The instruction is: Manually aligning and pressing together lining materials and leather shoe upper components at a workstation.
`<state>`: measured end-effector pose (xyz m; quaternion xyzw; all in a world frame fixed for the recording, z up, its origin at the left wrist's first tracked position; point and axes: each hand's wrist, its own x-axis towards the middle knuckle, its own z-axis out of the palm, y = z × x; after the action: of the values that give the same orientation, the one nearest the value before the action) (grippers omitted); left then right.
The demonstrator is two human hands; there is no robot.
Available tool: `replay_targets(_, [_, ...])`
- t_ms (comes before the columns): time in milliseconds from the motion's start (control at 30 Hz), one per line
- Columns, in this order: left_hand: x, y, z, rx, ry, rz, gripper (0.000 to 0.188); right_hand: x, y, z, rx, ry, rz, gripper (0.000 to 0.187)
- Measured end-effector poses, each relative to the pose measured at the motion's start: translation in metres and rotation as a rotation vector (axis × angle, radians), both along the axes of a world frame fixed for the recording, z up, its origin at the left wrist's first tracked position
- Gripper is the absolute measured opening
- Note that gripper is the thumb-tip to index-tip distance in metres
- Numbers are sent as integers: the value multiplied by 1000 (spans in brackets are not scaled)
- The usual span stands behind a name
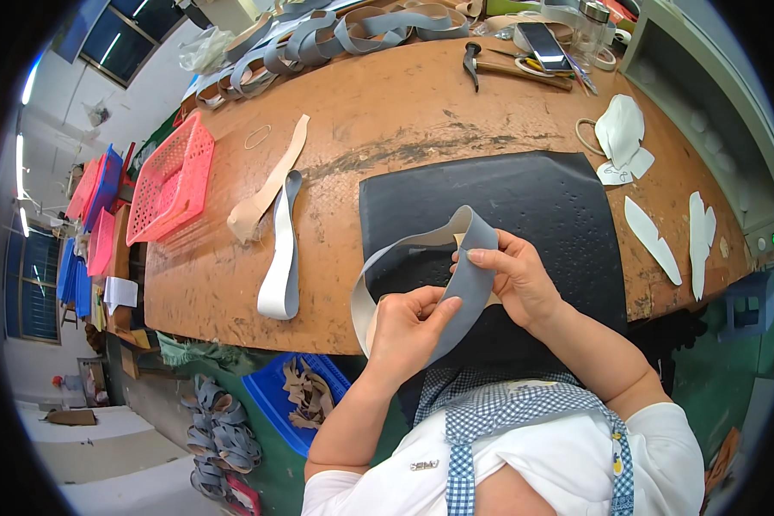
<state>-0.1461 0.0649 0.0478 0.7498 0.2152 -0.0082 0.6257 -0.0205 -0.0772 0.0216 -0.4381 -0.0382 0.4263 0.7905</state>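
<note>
Between my hands is a looped strip (468, 331), grey-blue on its outer face and cream inside, raised over a black mat (525, 198). My left hand (411, 327) pinches the strip's lower part, thumb on the grey face and fingers curled behind. Higher up, my right hand (518, 273) grips the loop's right side between thumb and fingers. A small tan piece (459, 241) shows at the loop's inner edge near my right fingertips. To the left on the table lie another grey and white loop (279, 262) and a long beige strip (275, 181).
A pink basket (174, 181) stands at the table's left edge. Grey looped strips (353, 34) are heaped at the back. A hammer (473, 64), a phone (543, 46) and white pattern pieces (619, 129) lie toward the right. Below the front edge, a blue crate (271, 387) holds brown scraps.
</note>
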Motion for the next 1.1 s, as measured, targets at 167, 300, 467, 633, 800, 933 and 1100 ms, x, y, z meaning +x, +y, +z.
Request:
replay_targets(167, [1, -2, -9, 75, -43, -3, 21, -4, 6, 3, 22, -2, -92, 45])
replay_targets(300, [-2, -5, -2, 245, -49, 70, 16, 4, 20, 2, -10, -87, -31, 46])
replay_targets(467, [-9, 11, 18, 585, -411, 343, 14, 83, 58, 52, 304, -182, 48, 27])
replay_targets(633, [8, 27, 72, 1170, -657, 305, 22, 121, 69, 81, 429, -296, 281, 26])
replay_targets(800, [18, 26, 37, 1326, -453, -65, 20, 62, 34, 45, -326, -1600, -94, 52])
replay_targets(933, [23, 4, -2, 1219, -521, -158, 24, -6, 12, 34, -407, -1395, 281, 72])
replay_targets(1100, [14, -14, -25, 856, -526, 374, 18, 10, 6, 10, -439, -1241, 31, 47])
